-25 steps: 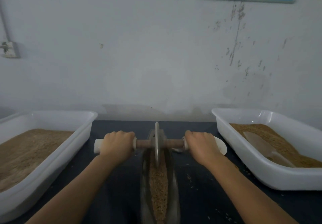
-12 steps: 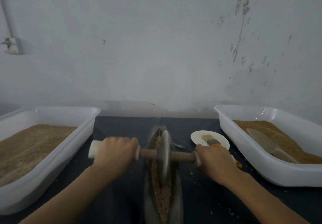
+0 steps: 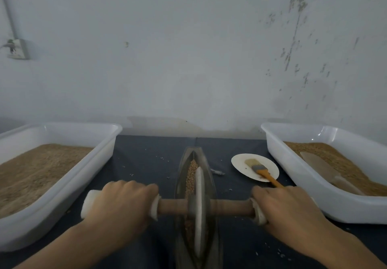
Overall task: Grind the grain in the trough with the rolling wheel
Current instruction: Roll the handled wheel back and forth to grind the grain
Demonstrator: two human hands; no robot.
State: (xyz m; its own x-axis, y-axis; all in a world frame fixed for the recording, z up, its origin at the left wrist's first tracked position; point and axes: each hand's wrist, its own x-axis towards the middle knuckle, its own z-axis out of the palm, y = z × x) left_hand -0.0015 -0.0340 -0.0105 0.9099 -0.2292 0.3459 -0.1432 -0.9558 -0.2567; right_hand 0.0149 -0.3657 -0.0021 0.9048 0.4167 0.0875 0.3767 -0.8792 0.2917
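Grain lies in the metal trough, where the rolling wheel stands upright, seemingly near its middle. Left hand and right hand each clench the wooden axle's white-wrapped ends.

Both forearms reaching forward, palms down; left hand curled round one white-wrapped handle end, right hand gripping the opposite end, knuckles up.

A scuffed, pale grey plaster wall was seen behind the dark blue-covered table; a white socket was mounted on that wall's left.
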